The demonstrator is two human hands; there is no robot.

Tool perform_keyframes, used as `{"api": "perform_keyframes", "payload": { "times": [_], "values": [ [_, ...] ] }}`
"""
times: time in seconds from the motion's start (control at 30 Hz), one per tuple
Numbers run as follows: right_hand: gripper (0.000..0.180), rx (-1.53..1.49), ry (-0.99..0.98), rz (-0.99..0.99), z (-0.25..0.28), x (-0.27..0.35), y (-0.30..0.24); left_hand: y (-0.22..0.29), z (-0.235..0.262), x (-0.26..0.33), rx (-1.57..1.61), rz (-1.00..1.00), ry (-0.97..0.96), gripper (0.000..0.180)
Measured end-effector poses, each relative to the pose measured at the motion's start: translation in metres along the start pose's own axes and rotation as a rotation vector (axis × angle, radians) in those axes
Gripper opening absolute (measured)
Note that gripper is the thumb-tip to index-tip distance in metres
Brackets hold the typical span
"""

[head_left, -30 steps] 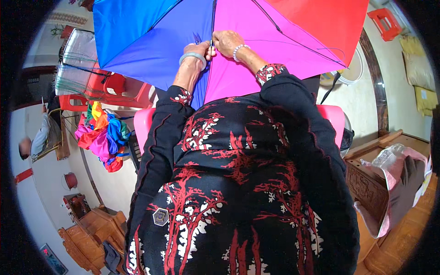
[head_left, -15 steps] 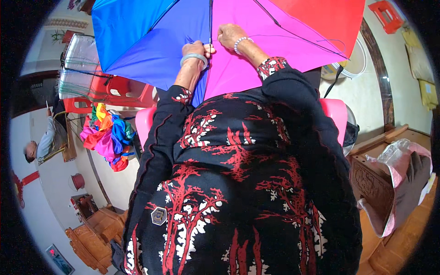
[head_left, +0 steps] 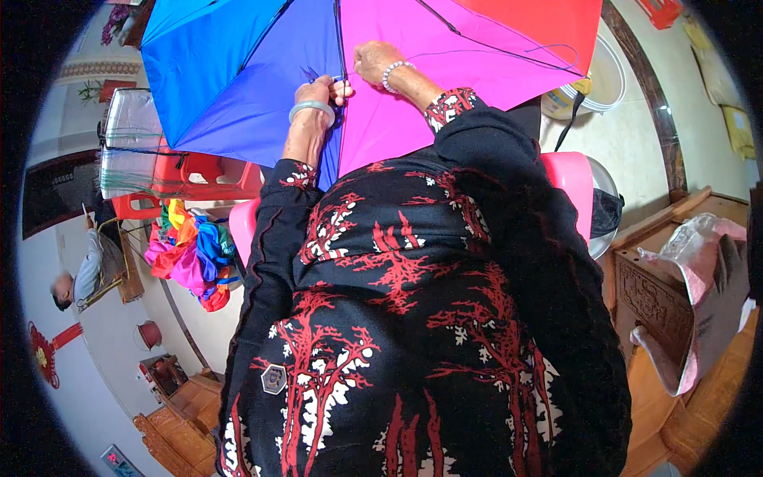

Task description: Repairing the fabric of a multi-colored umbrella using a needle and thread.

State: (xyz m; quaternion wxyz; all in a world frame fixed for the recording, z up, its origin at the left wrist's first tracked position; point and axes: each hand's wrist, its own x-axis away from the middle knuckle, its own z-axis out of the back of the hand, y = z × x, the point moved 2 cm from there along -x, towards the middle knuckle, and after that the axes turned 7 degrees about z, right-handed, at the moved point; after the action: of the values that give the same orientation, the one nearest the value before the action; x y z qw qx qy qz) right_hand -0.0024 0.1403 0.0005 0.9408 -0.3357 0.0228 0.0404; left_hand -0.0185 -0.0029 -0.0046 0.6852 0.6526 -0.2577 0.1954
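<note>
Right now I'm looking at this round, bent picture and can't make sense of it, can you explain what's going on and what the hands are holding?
The picture comes from a wide fisheye camera worn on a person's head, looking down, so edges curve. The black and red patterned garment filling the middle is the wearer's own clothing. Both arms reach forward: the left hand, with a pale bangle, and the right hand, with a bead bracelet, pinch the seam of an open umbrella where blue and pink panels meet. Bundled colourful fabric lies at left, beside red plastic stools.
</note>
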Motion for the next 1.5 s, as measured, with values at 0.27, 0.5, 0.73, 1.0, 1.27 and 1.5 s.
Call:
{"api": "perform_keyframes", "payload": {
  "times": [0.27, 0.5, 0.73, 1.0, 1.27, 1.5],
  "values": [
    [0.02, 0.022, 0.003, 0.022, -0.003, 0.0, 0.004, -0.003, -0.001, -0.003, 0.056, -0.023, 0.008, 0.017],
    [0.017, 0.005, 0.002, 0.009, -0.003, 0.002, 0.004, -0.002, 0.0, -0.003, 0.008, -0.001, -0.031, 0.016],
    [0.019, 0.016, 0.01, 0.041, 0.001, 0.004, 0.004, 0.001, -0.003, 0.001, -0.034, -0.006, -0.032, 0.016],
    [0.018, 0.014, 0.033, 0.046, -0.003, 0.001, 0.007, 0.002, -0.003, 0.003, -0.029, 0.006, -0.033, 0.017],
    [0.017, 0.0, 0.049, 0.068, 0.0, 0.003, 0.003, -0.002, 0.001, -0.003, 0.015, 0.0, 0.004, 0.016],
    [0.013, -0.065, 0.231, 0.068, 0.005, 0.004, 0.004, 0.001, 0.0, -0.002, -0.064, 0.014, -0.063, 0.017]
  ]
}}
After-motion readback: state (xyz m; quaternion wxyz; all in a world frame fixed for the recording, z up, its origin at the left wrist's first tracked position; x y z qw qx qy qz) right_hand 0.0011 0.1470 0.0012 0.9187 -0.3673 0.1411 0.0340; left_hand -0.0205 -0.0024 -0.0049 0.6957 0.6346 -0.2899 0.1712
